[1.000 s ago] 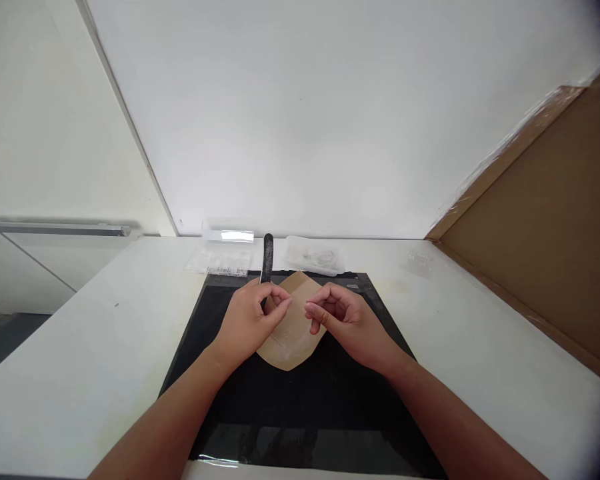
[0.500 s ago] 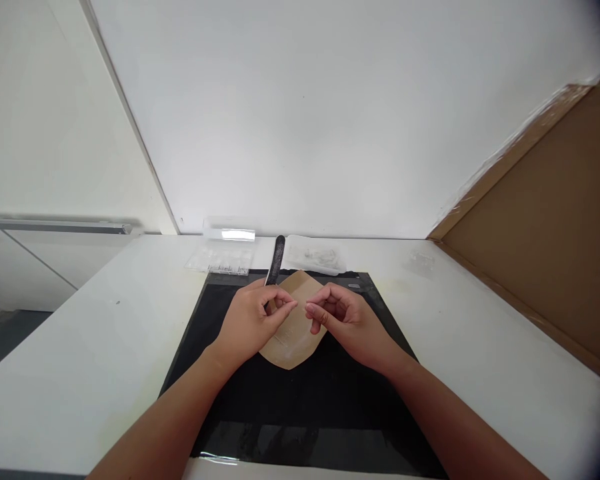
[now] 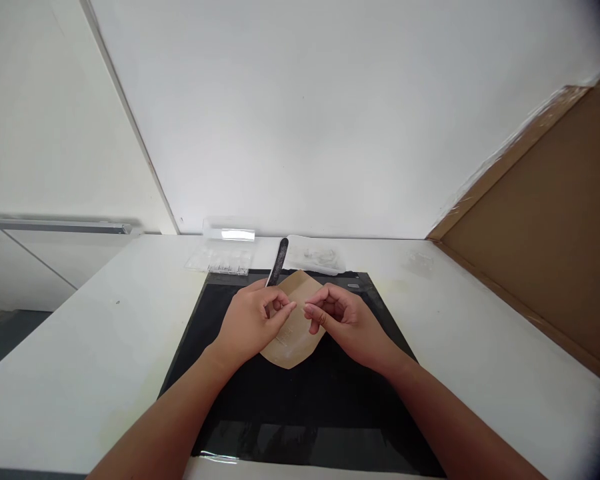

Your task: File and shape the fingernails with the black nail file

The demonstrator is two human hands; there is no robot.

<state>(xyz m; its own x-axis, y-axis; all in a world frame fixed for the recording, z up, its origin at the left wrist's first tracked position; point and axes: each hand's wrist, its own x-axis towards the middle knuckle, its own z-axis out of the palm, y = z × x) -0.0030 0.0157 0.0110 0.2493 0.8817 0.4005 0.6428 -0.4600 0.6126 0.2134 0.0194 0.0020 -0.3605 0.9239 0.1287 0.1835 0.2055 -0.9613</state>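
My left hand [image 3: 257,318] is closed, with a black nail file [image 3: 279,261] held in it; the file sticks up past the knuckles and its lower part is hidden. The thumb and forefinger of this hand also meet in a pinch, and whatever lies between them is too small to make out. Facing it, a short gap away, my right hand [image 3: 341,319] pinches thumb against forefinger on something I cannot make out. Under both hands lies a tan, leaf-shaped sheet [image 3: 293,350] with a few small clear pieces on it.
The sheet rests on a black mat [image 3: 300,400] on a white table [image 3: 480,373]. Behind the mat stand an open clear compartment box [image 3: 220,257] and a shallow translucent tray [image 3: 315,255]. A white wall [image 3: 300,133] closes the back; a brown cardboard panel [image 3: 545,233] leans at right.
The nail file's upper end has tilted slightly to the right with my left hand. My right hand stays almost in place.
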